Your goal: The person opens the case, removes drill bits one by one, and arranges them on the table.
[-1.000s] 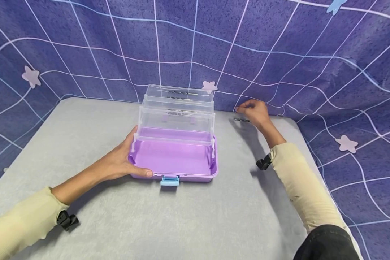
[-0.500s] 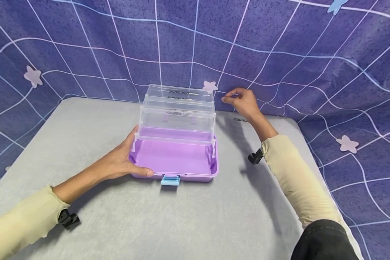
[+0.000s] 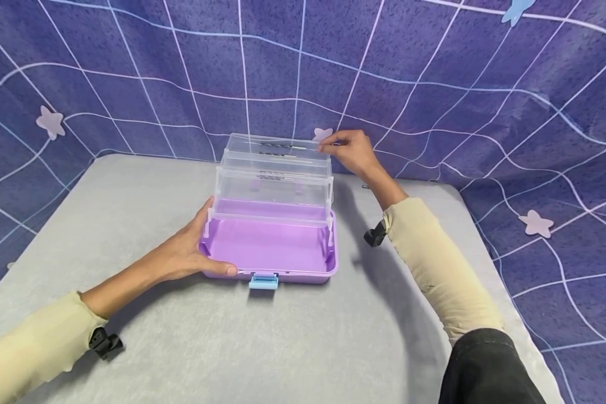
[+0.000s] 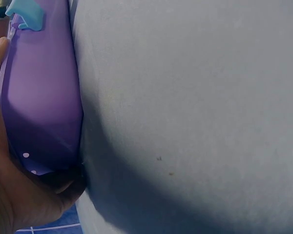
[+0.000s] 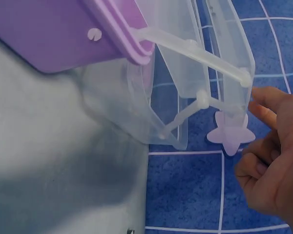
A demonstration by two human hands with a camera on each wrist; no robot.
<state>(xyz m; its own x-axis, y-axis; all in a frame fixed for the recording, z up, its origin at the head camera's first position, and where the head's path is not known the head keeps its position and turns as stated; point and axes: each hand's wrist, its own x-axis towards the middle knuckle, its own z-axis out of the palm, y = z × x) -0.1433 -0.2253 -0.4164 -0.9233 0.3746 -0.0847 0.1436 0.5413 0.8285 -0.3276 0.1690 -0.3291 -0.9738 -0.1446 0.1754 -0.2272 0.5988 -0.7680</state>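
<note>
A purple toolbox (image 3: 267, 247) with stepped clear trays (image 3: 275, 193) stands unfolded on the table. My left hand (image 3: 194, 247) grips its left end, thumb along the front rim and fingers round the side wall; the left wrist view shows the same hand (image 4: 27, 187) curled about the purple end. Drill bits (image 3: 278, 177) lie in the trays, one of them (image 3: 283, 146) in the top tray. At the right end of that tray is my right hand (image 3: 352, 150), thumb and finger brought together; I cannot tell whether they hold a small thing.
Another drill bit (image 3: 366, 187) lies on the grey table (image 3: 303, 342), mostly hidden behind the right forearm. A light blue latch (image 3: 264, 281) juts from the box front. The blue curtain (image 3: 182, 67) hangs close behind the trays.
My right hand has moved left from above the table at the back right to the top tray's right end. The left hand and the toolbox have stayed in place.
</note>
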